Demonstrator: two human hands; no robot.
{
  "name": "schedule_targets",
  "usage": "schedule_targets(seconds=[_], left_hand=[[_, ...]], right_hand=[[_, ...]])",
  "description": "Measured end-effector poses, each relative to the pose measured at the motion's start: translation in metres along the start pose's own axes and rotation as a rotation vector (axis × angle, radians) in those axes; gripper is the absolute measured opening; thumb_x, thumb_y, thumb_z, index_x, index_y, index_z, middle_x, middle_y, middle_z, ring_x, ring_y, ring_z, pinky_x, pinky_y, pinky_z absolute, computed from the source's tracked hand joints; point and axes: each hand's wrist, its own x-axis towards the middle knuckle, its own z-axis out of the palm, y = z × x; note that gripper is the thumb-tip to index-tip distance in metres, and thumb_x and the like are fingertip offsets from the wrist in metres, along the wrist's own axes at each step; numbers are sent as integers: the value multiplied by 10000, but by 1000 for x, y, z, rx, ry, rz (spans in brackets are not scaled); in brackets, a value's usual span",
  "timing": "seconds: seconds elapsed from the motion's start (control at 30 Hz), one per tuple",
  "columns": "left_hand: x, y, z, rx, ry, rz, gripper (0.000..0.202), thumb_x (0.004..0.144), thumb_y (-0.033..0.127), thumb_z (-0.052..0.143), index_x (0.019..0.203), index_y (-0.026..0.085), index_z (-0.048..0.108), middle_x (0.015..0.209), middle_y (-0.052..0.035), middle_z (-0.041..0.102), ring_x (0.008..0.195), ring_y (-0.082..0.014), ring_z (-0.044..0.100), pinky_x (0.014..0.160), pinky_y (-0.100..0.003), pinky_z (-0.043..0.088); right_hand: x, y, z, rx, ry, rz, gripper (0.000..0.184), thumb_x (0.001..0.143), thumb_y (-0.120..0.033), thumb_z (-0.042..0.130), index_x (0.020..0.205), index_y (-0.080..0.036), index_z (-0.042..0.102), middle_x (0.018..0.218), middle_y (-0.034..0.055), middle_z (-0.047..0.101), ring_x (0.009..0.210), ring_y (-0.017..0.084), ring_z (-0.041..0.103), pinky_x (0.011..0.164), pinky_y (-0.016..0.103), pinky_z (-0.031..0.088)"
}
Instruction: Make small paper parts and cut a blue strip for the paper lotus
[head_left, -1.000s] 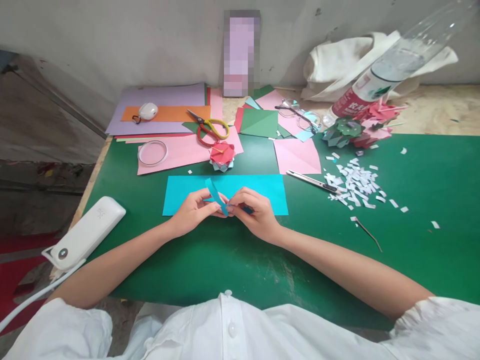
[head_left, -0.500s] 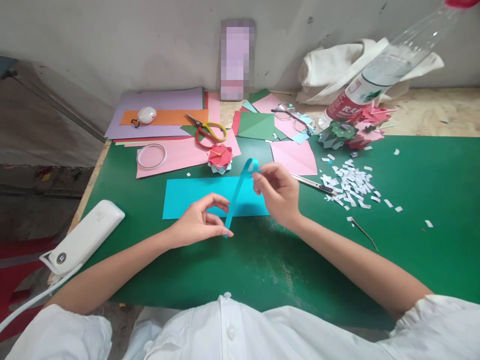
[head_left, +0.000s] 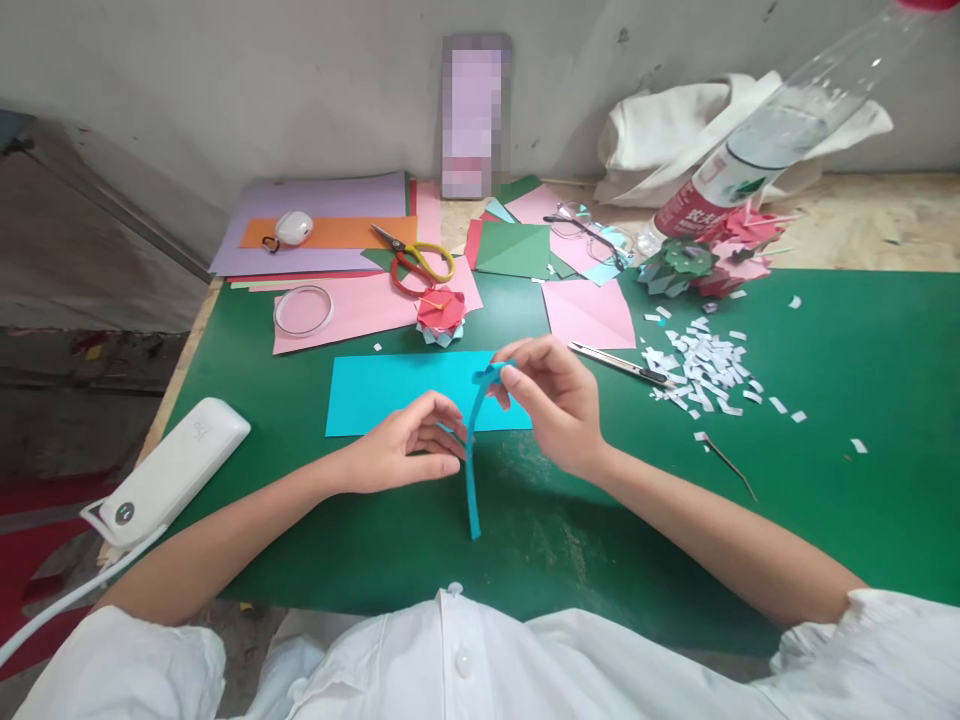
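Observation:
A narrow blue paper strip [head_left: 471, 480] hangs from my right hand [head_left: 559, 400], its top end bent over and pinched between thumb and fingertips. The strip's lower end dangles free above the green tabletop. Close by on the left, my left hand [head_left: 409, 445] has its thumb and fingers apart; the fingertips are beside the strip, perhaps brushing it. Beneath and behind both hands lies a blue paper sheet [head_left: 390, 390], partly covered by my right hand. Just beyond that sheet sits a red and pale-blue paper flower [head_left: 440, 315].
Scissors [head_left: 412, 260], a clear ring-shaped lid [head_left: 303, 311] and coloured paper lie at the back. To the right are a utility knife [head_left: 622, 363], white paper scraps [head_left: 701, 365], paper flowers and a tilted water bottle [head_left: 735, 170]. A white power bank [head_left: 169, 475] rests on the left edge.
My left fingers have let go of the strip's lower end, which now hangs down. My right hand has lowered slightly, and the loop at the strip's top is now folded flatter.

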Motion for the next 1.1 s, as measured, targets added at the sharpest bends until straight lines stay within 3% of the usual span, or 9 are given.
schedule_targets(seconds=[0.13, 0.3, 0.4, 0.5, 0.67, 0.87, 1.1], left_hand=[[3, -2, 7, -120, 142, 83, 438, 841, 463, 718, 1096, 218, 460, 1144, -62, 616, 992, -165, 699, 938, -344, 547], [5, 0, 17, -113, 229, 78, 373, 890, 509, 636, 979, 178, 490, 866, 10, 624, 697, -91, 673, 703, -250, 564], [6, -1, 19, -107, 268, 47, 412, 877, 557, 624, 925, 172, 484, 749, 40, 582, 517, -43, 545, 524, -203, 488], [6, -3, 18, -122, 280, -8, 460, 846, 610, 627, 893, 184, 461, 661, 62, 546, 422, -13, 373, 385, -152, 312], [7, -1, 16, -67, 280, -56, 539, 797, 691, 624, 845, 188, 436, 598, 75, 522, 391, -8, 340, 372, -149, 244], [8, 2, 15, -81, 246, -98, 576, 760, 730, 631, 819, 195, 426, 568, 84, 482, 372, -9, 311, 371, -166, 205], [6, -2, 12, -12, 222, -55, 454, 875, 623, 563, 835, 181, 471, 652, 56, 511, 435, -19, 325, 417, -184, 239]], right_hand=[[-17, 4, 15, 59, -107, 152, 285, 918, -400, 650, 820, -171, 513, 862, 9, 562, 632, 59, 547, 562, 205, 528], [-29, 21, 23, 49, -118, 172, 257, 915, -373, 649, 809, -163, 546, 913, 21, 532, 660, 64, 557, 546, 205, 507], [-30, 27, 21, -137, -120, 109, 253, 945, -356, 598, 787, -168, 539, 880, 34, 546, 714, 88, 540, 575, 212, 479], [-30, 29, 20, -275, -155, 74, 249, 968, -322, 551, 771, -172, 520, 817, 30, 557, 733, 105, 526, 598, 223, 450], [-29, 28, 16, -344, -187, 4, 82, 956, -265, 554, 951, -186, 536, 886, 35, 595, 749, 108, 555, 621, 229, 468], [-25, 35, 7, -695, -325, -519, 262, 924, -260, 616, 1160, -212, 515, 1019, 97, 638, 910, 197, 607, 756, 332, 523], [-27, 37, 8, -621, -268, -398, 196, 948, -181, 550, 1141, -209, 552, 1026, 92, 637, 940, 174, 622, 758, 300, 557]])
